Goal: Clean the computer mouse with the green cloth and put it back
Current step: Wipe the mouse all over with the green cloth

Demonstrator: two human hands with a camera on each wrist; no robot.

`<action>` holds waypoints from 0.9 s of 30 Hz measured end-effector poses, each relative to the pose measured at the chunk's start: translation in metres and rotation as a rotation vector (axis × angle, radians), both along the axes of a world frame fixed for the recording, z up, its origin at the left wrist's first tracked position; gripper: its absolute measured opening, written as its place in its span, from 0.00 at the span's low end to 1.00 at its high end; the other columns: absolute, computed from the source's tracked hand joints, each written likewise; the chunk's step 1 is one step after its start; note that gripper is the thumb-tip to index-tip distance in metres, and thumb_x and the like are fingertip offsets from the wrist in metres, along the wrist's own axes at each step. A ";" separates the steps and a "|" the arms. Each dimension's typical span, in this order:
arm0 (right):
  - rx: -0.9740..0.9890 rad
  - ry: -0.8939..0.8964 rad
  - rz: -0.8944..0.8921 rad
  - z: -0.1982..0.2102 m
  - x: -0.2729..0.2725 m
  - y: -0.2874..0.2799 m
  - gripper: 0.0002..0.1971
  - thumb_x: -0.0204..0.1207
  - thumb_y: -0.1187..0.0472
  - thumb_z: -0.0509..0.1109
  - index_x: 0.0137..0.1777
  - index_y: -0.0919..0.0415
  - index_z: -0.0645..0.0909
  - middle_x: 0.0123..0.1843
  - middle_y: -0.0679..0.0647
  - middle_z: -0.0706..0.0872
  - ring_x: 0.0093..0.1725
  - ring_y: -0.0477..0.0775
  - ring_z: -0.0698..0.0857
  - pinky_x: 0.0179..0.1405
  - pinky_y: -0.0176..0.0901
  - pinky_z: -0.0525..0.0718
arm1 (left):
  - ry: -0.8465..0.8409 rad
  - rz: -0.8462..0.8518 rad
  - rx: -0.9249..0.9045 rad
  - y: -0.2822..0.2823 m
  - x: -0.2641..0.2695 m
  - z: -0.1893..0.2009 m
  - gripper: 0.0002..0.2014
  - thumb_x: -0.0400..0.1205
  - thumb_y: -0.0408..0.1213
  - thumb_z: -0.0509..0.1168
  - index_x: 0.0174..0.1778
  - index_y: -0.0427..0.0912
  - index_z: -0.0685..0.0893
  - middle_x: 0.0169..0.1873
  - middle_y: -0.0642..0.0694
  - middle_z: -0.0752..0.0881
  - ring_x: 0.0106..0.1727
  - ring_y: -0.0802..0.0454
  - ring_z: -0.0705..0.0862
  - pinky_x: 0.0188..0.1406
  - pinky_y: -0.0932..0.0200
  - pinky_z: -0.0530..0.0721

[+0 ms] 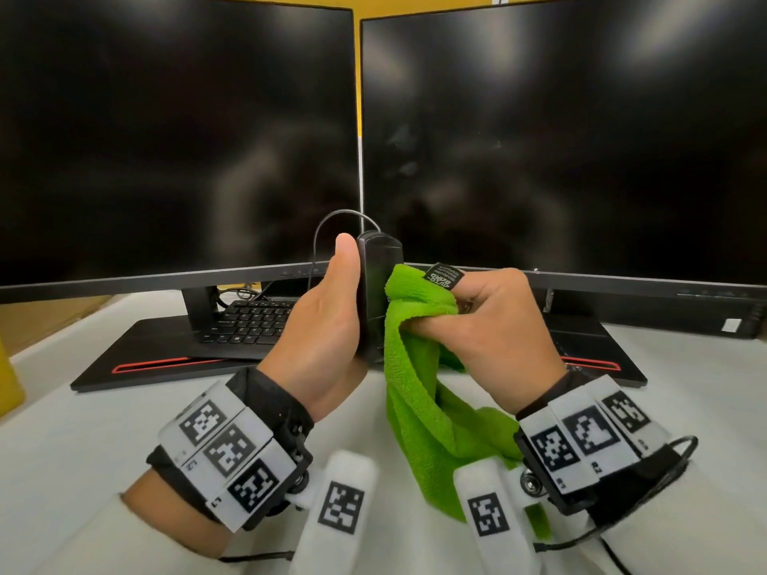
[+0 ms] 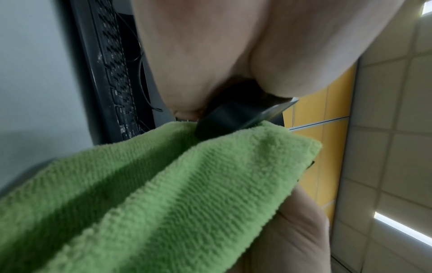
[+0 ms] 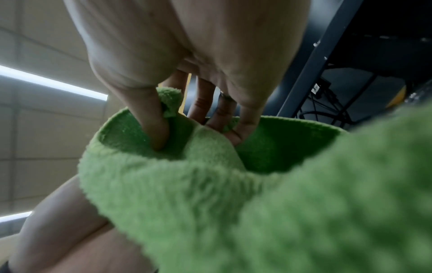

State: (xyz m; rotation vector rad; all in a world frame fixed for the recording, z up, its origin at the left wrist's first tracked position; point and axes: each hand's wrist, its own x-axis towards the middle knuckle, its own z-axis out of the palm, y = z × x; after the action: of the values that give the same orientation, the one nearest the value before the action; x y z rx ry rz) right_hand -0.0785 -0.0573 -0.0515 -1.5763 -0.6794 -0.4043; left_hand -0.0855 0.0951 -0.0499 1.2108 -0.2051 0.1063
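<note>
Head view: at centre frame, the left hand (image 1: 323,321) clamps the mouse (image 1: 378,292) upright by its sides; the right hand (image 1: 494,325) bunches the soft cloth (image 1: 419,392) against it. Light, hard, smooth: likely slippery.

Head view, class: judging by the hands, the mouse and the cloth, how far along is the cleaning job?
Done: the left hand holds the black corded computer mouse lifted off the white desk, and the right hand grips the green microfibre cloth. In hand: the cloth presses against the mouse's side, so wiping is under way. Left: finishing the wipe, then setting the mouse back on the desk.
</note>
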 end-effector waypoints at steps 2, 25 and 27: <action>-0.072 -0.008 -0.036 0.003 -0.001 0.001 0.12 0.68 0.71 0.85 0.43 0.52 0.94 0.35 0.42 0.94 0.38 0.40 0.92 0.39 0.34 0.88 | -0.011 0.016 -0.005 0.000 0.001 0.000 0.32 0.91 0.62 0.51 0.65 0.39 0.87 0.55 0.36 0.95 0.55 0.43 0.96 0.45 0.52 0.95; -0.151 0.037 -0.062 0.011 0.007 -0.012 0.09 0.76 0.68 0.78 0.34 0.68 0.89 0.33 0.70 0.88 0.32 0.61 0.86 0.37 0.58 0.87 | -0.054 0.039 0.055 -0.001 0.003 -0.005 0.32 0.91 0.62 0.47 0.65 0.42 0.88 0.53 0.39 0.96 0.57 0.42 0.95 0.55 0.44 0.95; -0.172 0.038 -0.048 0.010 0.005 -0.011 0.14 0.75 0.70 0.79 0.28 0.60 0.88 0.28 0.57 0.86 0.29 0.51 0.84 0.32 0.49 0.84 | -0.058 0.072 0.069 -0.001 0.002 -0.005 0.32 0.91 0.62 0.48 0.70 0.41 0.86 0.58 0.36 0.94 0.64 0.37 0.92 0.65 0.37 0.91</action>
State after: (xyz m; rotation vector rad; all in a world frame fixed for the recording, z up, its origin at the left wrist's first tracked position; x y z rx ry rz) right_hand -0.0735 -0.0685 -0.0410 -1.7614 -0.6624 -0.3577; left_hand -0.0837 0.0937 -0.0551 1.2853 -0.2174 0.1981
